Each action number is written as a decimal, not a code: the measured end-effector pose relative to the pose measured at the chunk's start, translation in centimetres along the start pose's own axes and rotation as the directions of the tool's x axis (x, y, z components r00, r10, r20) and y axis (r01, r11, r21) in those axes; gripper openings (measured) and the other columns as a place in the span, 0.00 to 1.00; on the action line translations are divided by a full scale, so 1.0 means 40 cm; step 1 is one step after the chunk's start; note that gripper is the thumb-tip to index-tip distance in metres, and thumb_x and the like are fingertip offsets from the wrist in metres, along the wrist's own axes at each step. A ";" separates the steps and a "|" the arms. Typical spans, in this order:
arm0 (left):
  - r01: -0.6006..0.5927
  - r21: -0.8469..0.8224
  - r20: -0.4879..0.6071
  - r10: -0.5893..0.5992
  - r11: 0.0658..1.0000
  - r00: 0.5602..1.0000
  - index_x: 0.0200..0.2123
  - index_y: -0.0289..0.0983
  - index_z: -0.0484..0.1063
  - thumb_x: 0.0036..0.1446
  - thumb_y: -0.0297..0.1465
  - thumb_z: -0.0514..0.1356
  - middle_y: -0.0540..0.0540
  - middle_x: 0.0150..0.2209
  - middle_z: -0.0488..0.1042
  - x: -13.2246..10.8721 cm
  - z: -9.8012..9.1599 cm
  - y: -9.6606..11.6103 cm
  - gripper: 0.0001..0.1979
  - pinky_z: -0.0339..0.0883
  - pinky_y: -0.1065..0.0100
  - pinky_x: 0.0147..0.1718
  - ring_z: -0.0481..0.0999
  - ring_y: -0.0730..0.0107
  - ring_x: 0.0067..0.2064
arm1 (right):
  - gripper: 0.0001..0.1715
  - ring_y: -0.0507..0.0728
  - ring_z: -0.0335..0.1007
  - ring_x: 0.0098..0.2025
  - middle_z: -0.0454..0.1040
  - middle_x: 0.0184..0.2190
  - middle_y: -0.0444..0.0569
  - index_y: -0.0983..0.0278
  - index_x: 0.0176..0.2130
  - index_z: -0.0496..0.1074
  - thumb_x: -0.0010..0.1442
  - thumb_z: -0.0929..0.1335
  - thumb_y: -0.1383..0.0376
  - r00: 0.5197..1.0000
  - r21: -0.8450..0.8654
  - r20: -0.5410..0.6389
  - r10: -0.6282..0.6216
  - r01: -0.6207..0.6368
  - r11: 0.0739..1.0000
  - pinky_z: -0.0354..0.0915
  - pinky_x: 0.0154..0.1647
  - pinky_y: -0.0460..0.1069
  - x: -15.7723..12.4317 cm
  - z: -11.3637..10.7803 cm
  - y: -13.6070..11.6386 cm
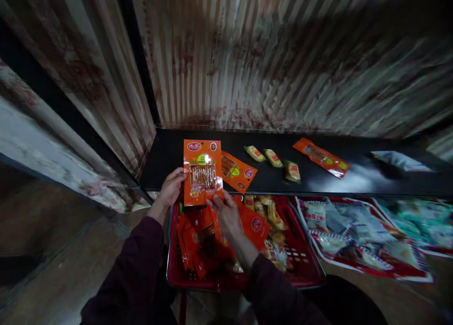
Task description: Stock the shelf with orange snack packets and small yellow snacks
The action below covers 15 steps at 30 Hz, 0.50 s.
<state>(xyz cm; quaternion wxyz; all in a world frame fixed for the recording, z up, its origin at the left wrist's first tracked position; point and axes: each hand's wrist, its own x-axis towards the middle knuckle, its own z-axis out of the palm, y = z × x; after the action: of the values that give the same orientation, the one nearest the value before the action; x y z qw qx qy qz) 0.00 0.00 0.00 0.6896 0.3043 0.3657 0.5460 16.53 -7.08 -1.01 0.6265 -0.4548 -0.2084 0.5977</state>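
Evidently, both hands were engaged with one flat, rectangular, orange plastic packet with a clear window showing brown strips (203, 174). It was raised over the near edge of the long black shelf (170, 150), its lower border just above the back of the red plastic basket with slotted walls (304, 242). The left hand (172, 187) pinched the left margin between thumb and fingers; the right hand (226, 215) gripped near the lower right corner, its fingers closed on the film.

Good handling, I judged, called for a light pinch on the margins, both sides kept level and the film gently taut, since thin plastic could easily fold. Keeping the right fingers clear of the window would have left the front unobscured.

The packet's printed front faced the wearer. Its long axis ran almost straight up and down the view, logo end uppermost, whereas the similar orange packet lying askew on the shelf (238, 172) pointed its logo end rightward and slightly toward the wearer.
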 end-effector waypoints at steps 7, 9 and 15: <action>0.014 -0.004 -0.011 -0.014 1.000 1.000 0.35 0.36 0.73 0.42 0.28 0.67 0.51 0.33 0.75 -0.017 0.006 -0.002 0.14 0.65 0.70 0.39 0.73 0.73 0.34 | 0.18 0.51 0.71 0.34 0.75 0.35 0.42 0.60 0.35 0.74 0.44 0.75 0.57 0.998 -0.074 0.051 -0.024 0.028 0.997 0.73 0.38 0.50 -0.012 0.009 -0.012; 0.009 -0.004 -0.013 -0.009 1.000 1.000 0.35 0.36 0.73 0.42 0.29 0.67 0.51 0.32 0.75 -0.023 0.016 -0.001 0.14 0.66 0.70 0.38 0.73 0.73 0.33 | 0.18 0.52 0.71 0.33 0.75 0.35 0.43 0.60 0.36 0.74 0.45 0.74 0.56 0.997 -0.117 0.072 -0.029 0.037 0.992 0.71 0.34 0.49 -0.013 0.003 -0.014; -0.008 -0.028 -0.017 0.007 1.000 1.000 0.34 0.36 0.72 0.41 0.29 0.68 0.51 0.30 0.75 -0.037 0.032 0.001 0.14 0.67 0.71 0.35 0.73 0.74 0.31 | 0.18 0.53 0.72 0.34 0.78 0.36 0.43 0.60 0.39 0.74 0.48 0.72 0.55 0.993 -0.195 0.095 -0.071 0.088 0.977 0.68 0.35 0.47 -0.005 -0.009 -0.029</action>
<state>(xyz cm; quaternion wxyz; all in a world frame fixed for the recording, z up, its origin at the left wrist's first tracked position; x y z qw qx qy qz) 0.82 -1.46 1.00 0.6884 0.2914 0.3629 0.5563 17.43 -7.23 -0.19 0.5918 -0.4798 -0.3123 0.5675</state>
